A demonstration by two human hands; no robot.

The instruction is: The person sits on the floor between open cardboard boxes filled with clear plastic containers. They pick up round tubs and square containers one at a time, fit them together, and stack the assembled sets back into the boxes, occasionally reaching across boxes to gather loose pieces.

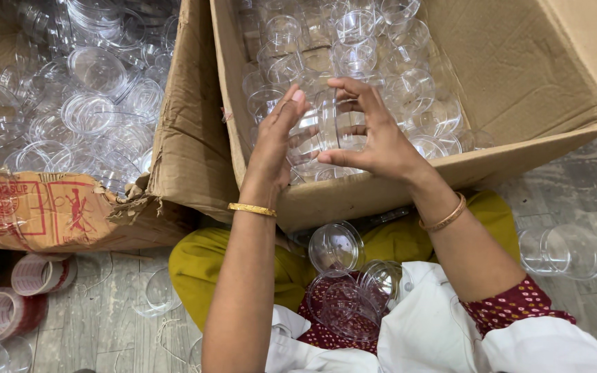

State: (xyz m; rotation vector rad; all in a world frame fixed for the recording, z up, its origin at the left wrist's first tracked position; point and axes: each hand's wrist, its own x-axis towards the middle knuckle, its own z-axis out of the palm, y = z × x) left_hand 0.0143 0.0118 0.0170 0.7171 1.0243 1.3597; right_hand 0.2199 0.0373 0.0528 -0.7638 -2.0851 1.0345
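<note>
Both my hands are raised over the front edge of a cardboard box point(519, 148) full of clear plastic jars. Between them I hold one clear plastic jar point(329, 131). My left hand point(278, 141) presses its left side with the fingers up. My right hand point(371, 131) curls over its right side and top. Both wrists carry a gold bangle. In my lap lie three more clear jars and lids point(336, 247).
A second, torn cardboard box point(57, 211) at left holds several clear lids and jars. Tape rolls point(39, 273) lie on the floor at lower left. A clear jar point(561, 250) lies on its side on the floor at right.
</note>
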